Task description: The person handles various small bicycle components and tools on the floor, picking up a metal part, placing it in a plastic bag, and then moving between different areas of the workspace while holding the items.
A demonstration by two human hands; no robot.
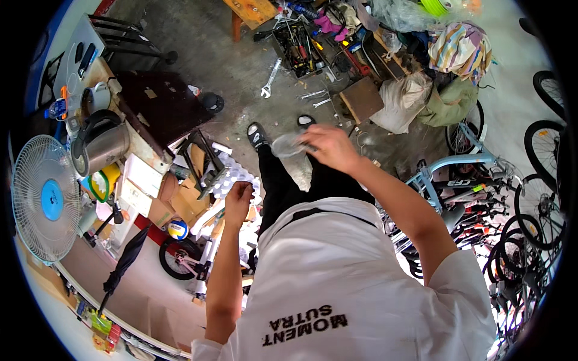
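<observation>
In front of my body at waist height, my right hand [331, 146] grips a clear round plastic cup [288, 145] by its edge. The cup is tilted to the left and slightly blurred, and I see nothing in it. My left hand [239, 198] hangs lower on the left with its fingers curled in, and nothing shows in it. Beneath that hand is a pile of clear plastic bottles or cups [232, 174]. My feet in dark sandals [257, 135] stand on the concrete floor.
To the left are a dark brown cabinet [162, 108], a steel kettle [102, 144] and a white fan [45, 198]. Ahead, an adjustable wrench [271, 81] lies on the floor near a toolbox [299, 49]. A light blue bicycle frame [430, 180] stands at right, with several bikes behind.
</observation>
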